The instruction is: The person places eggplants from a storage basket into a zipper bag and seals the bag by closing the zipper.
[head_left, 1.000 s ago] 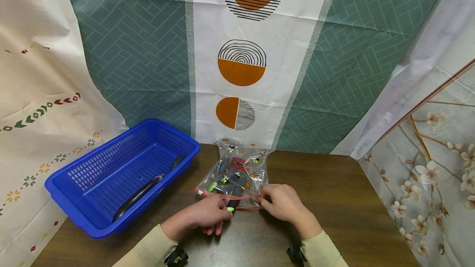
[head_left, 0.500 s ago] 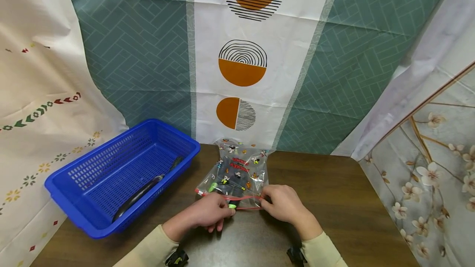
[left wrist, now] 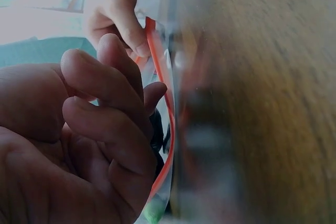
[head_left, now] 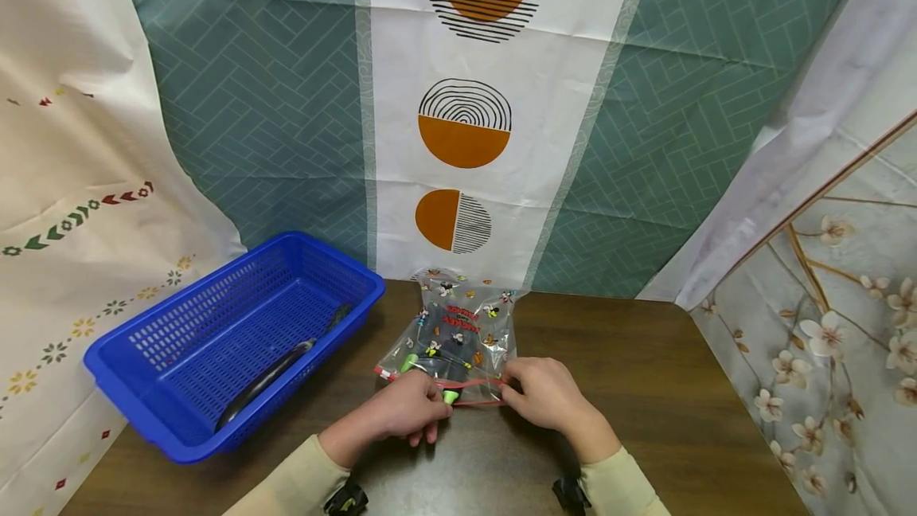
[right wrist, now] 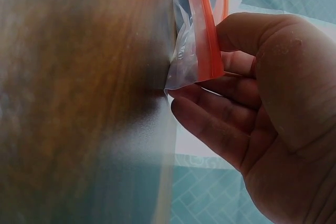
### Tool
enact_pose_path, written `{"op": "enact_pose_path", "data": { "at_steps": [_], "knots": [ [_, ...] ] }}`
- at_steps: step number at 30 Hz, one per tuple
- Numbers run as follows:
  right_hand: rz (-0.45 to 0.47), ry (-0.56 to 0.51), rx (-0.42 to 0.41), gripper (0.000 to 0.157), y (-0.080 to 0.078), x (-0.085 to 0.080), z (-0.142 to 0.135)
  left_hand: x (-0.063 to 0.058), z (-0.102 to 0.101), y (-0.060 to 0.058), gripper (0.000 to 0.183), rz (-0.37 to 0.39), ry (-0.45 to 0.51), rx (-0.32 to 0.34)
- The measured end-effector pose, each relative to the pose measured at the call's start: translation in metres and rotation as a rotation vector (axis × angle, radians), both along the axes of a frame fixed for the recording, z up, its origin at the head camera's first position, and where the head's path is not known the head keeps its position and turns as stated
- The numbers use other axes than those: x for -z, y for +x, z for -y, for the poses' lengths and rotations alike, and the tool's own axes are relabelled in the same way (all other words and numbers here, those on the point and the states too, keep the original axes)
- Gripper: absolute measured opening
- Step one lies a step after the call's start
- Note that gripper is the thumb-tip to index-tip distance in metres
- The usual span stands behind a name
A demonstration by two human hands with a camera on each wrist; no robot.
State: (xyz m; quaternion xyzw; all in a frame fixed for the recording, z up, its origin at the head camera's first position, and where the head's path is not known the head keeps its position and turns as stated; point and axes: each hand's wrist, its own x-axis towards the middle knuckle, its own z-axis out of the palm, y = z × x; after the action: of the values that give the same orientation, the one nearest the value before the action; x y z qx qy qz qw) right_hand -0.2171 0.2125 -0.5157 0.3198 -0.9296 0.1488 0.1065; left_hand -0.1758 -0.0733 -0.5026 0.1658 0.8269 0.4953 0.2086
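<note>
A clear zip bag with cartoon prints and a red zip strip lies at the table's back edge, its mouth toward me. My right hand pinches the right corner of the mouth, thumb on the red strip in the right wrist view. At the left part of the mouth is my left hand, fingers curled, thumb at a dark handle with a bright green end. Most of that handle is hidden by the bag and hand. Inside the bag lie dark things and a second green end.
A blue plastic basket stands on the left of the brown wooden table. In it lie a long, dark, glossy thing and a smaller dark green one. Patterned cloths hang behind and at both sides.
The green end has slid slightly farther toward the bag's mouth, with my left hand shifting a little right and away from me. My right hand keeps its hold on the corner.
</note>
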Motion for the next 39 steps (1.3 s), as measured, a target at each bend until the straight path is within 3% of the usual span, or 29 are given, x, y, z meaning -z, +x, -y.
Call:
{"op": "enact_pose_path", "data": {
  "at_steps": [14,27,39],
  "knots": [
    [0.006,0.008,0.003,0.024,-0.001,0.001,-0.001,0.001,-0.011,-0.003,0.035,-0.019,-0.062,-0.039],
    [-0.016,0.009,-0.002,0.028,0.000,0.000,0.000,0.008,-0.014,-0.005,0.029,0.056,0.010,-0.117],
    [-0.021,0.014,0.001,0.026,-0.001,0.002,0.000,0.013,-0.013,-0.011,0.032,0.049,-0.091,-0.130]
  ]
}}
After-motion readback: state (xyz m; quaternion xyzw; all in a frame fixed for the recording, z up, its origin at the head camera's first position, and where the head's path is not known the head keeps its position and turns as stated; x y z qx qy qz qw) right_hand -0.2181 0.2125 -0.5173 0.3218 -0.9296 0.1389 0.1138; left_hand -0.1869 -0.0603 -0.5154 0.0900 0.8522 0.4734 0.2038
